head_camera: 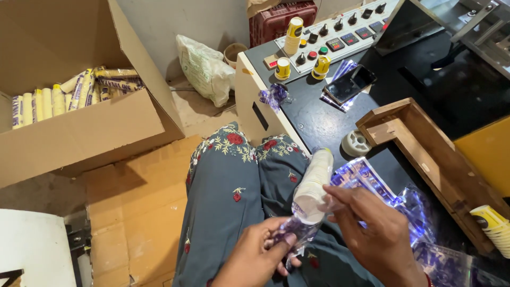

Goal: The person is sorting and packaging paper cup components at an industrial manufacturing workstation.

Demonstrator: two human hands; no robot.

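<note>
i see my left hand (260, 255) low in the view, its fingers pinched on the gathered end of a clear plastic sleeve printed in purple (297, 231), just over my lap. my right hand (374, 234) sits close beside it, fingers curled and closed on the open mouth of a long stack of nested white paper cups (313, 186), which is tilted away from me and sits partly inside that sleeve. the stack lies above the grey trousers with red and white flower embroidery (228, 186), at the near edge of the black machine top (319, 119). more clear purple-printed plastic sleeves (404, 207) are spread on that top just right of my right hand, beside an open wooden tray (425, 143). farther back on the black surface lie a dark phone (350, 83), a small white tape roll (355, 142) and a crumpled bit of purple plastic (274, 96). a grey control panel with knobs and coloured buttons (340, 32) carries short stacks of yellow and white cups (293, 36). another stack of yellow-rimmed cups (491, 220) lies at the right edge. to my left a large brown cardboard box (101, 127) holds wrapped cup sleeves in yellow and white (69, 93), and flattened cardboard (133, 212) covers the floor below it.
</note>
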